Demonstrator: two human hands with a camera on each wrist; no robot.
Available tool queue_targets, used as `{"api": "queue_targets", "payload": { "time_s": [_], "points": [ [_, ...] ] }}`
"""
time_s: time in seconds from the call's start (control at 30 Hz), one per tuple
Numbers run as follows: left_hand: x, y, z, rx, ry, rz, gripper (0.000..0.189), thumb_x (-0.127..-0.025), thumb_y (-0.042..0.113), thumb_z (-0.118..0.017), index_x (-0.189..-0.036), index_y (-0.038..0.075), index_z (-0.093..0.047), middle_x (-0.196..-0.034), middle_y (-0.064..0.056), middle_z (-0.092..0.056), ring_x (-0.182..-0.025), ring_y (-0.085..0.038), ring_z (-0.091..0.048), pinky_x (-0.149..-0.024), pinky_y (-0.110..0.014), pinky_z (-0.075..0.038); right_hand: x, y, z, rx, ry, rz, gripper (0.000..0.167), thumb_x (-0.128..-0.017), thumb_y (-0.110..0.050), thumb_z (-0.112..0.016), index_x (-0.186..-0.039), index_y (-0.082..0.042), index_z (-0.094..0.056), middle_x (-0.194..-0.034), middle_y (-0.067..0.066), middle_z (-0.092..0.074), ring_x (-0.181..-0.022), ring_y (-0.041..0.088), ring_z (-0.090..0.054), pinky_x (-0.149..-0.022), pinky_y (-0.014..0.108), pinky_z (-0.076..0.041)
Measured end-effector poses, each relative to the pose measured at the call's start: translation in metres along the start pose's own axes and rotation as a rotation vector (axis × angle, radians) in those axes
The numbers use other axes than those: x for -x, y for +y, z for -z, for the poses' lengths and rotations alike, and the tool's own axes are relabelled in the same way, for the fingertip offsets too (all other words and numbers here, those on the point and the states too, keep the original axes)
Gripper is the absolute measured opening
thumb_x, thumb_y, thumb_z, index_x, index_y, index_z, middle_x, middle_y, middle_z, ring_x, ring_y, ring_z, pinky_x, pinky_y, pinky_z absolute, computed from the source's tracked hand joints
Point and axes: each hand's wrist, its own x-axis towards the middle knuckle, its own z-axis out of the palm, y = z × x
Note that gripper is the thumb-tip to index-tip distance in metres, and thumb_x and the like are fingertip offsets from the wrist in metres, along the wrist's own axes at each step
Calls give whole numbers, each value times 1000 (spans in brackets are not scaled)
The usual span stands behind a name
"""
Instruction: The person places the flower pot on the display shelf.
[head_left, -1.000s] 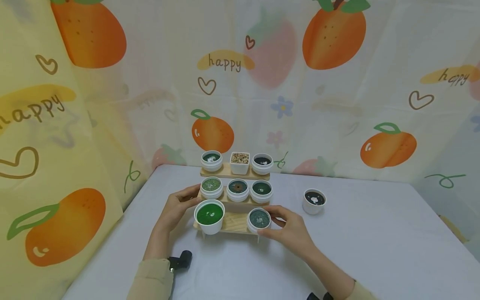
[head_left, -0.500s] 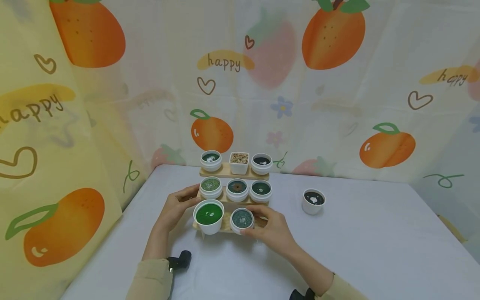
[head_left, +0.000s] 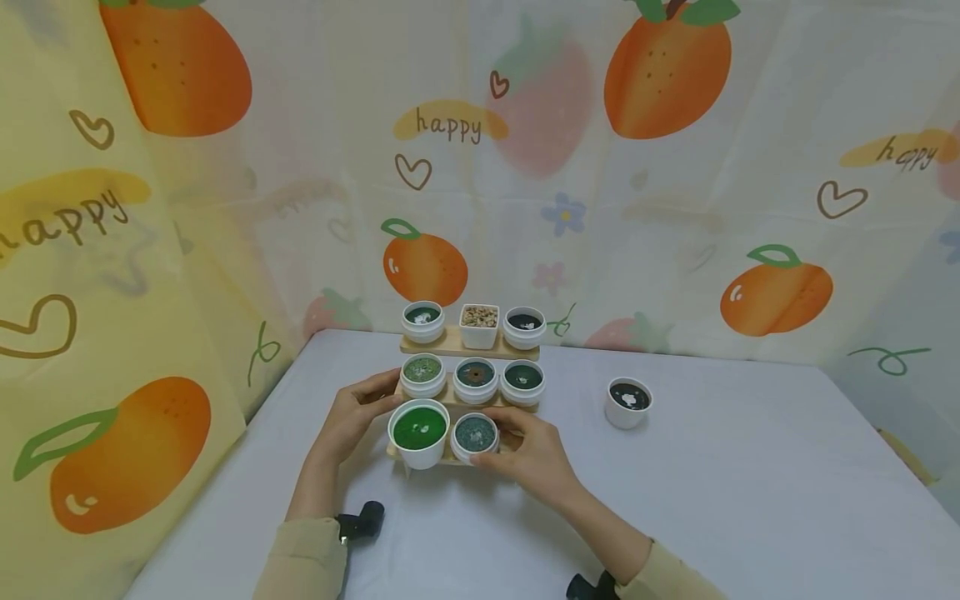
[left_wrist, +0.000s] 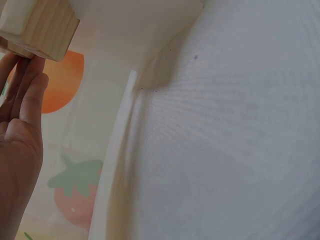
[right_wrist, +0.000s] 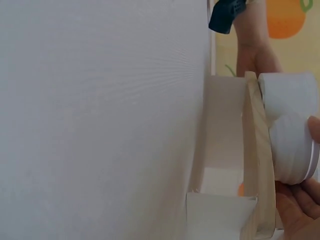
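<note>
A tiered wooden stand (head_left: 513,348) carries small white cups and bowls. On its lowest tier, my right hand (head_left: 536,458) grips a white lidded-looking cup (head_left: 476,433) with grey-green contents, thumb in front and fingers behind. That cup stands right beside a larger white cup (head_left: 418,429) of bright green. In the right wrist view, the gripped cup (right_wrist: 292,150) sits against the wooden board (right_wrist: 260,165). My left hand (head_left: 352,417) holds the left end of the middle tier; the left wrist view shows its fingers (left_wrist: 32,95) at the wood (left_wrist: 47,30).
The middle tier holds a speckled green cup (head_left: 422,372) and two dark ones. On the top tier, a square cup of chopped bits (head_left: 479,325) stands between two round cups. A separate white cup (head_left: 628,404) with dark contents stands on the white table (head_left: 750,483) to the right.
My right hand has slid the grey-green cup leftward along the lowest tier, up beside the bright green cup. The left hand has stayed in place.
</note>
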Motion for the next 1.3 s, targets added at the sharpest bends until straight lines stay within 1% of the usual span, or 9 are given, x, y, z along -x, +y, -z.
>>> {"api": "queue_targets", "payload": {
  "time_s": [0.17, 0.37, 0.43, 0.67, 1.07, 1.3],
  "points": [
    [0, 0, 0, -8, 1, 3, 55, -89, 27, -73, -139, 11, -57, -146, -12, -55, -114, 3, -57, -95, -13, -47, 0, 1, -1, 18, 1, -1, 58, -68, -12, -89, -121, -10, -67, -119, 11, -70, -111, 22, -67, -93, 27, -57],
    [-1, -1, -1, -4, 10, 8, 55, -88, 27, -74, -138, 12, -58, -145, -10, -57, -113, 5, -57, -94, -13, -48, -1, 3, -2, 11, -1, 28, 57, -69, -11, -88, -121, -7, -67, -119, 12, -70, -109, 23, -69, -92, 26, -57],
    [-1, -1, 0, -2, 2, 5, 56, -88, 27, -73, -139, 11, -57, -146, -11, -56, -113, 5, -57, -94, -13, -48, -2, 4, -2, 9, 0, 31, 57, -69, -11, -88, -121, -7, -67, -119, 13, -70, -109, 24, -69, -92, 27, -57],
    [0, 0, -1, 19, 0, 7, 55, -89, 24, -73, -140, 10, -57, -146, -12, -55, -111, 6, -57, -93, -12, -48, -3, 6, -3, 6, -1, -3, 56, -70, -13, -88, -121, -8, -67, -121, 11, -70, -111, 24, -69, -93, 29, -57],
    [0, 0, -1, 16, -1, -2, 55, -89, 23, -72, -140, 9, -56, -146, -13, -55, -111, 7, -57, -94, -12, -48, -4, 4, -2, 6, -11, -4, 56, -71, -14, -88, -121, -6, -66, -123, 15, -69, -114, 28, -68, -97, 35, -56],
    [0, 0, -1, 9, -5, -8, 54, -90, 23, -72, -140, 9, -56, -146, -13, -55, -111, 8, -57, -94, -12, -47, -2, 4, 3, -11, -25, -9, 57, -71, -13, -88, -123, -5, -66, -124, 15, -68, -115, 29, -67, -98, 32, -55]
  ]
}}
